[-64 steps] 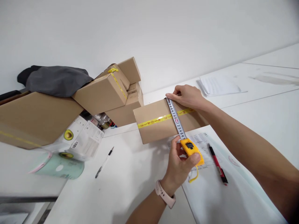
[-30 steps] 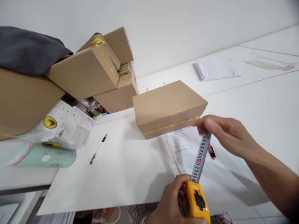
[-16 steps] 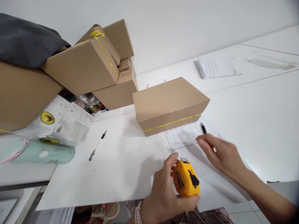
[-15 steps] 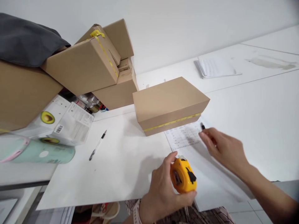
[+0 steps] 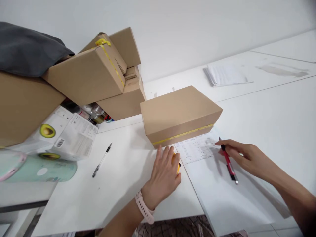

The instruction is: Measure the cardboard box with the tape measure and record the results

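Note:
My left hand (image 5: 164, 172), with a pink band at its wrist, is closed over a yellow tape measure (image 5: 177, 164) at the table just in front of a cardboard box (image 5: 181, 110). Most of the tape measure is hidden under the palm and fingers. Between the thumb and fingers of my right hand (image 5: 243, 156) is a red and black pen (image 5: 229, 163), held tilted above a printed sheet (image 5: 197, 149). The sheet's far edge lies against the box, which has a yellow strip along its near side.
A second pen (image 5: 102, 159), clear with a black grip, lies on the white table (image 5: 123, 184). Stacked cardboard boxes (image 5: 86, 75), a white avocado carton (image 5: 80, 135) and a green bottle (image 5: 56, 168) crowd the left. Papers (image 5: 224, 75) lie at the back right.
My left hand has carried the tape measure forward and left, down to the table by the box. My right hand has lifted the pen from the sheet.

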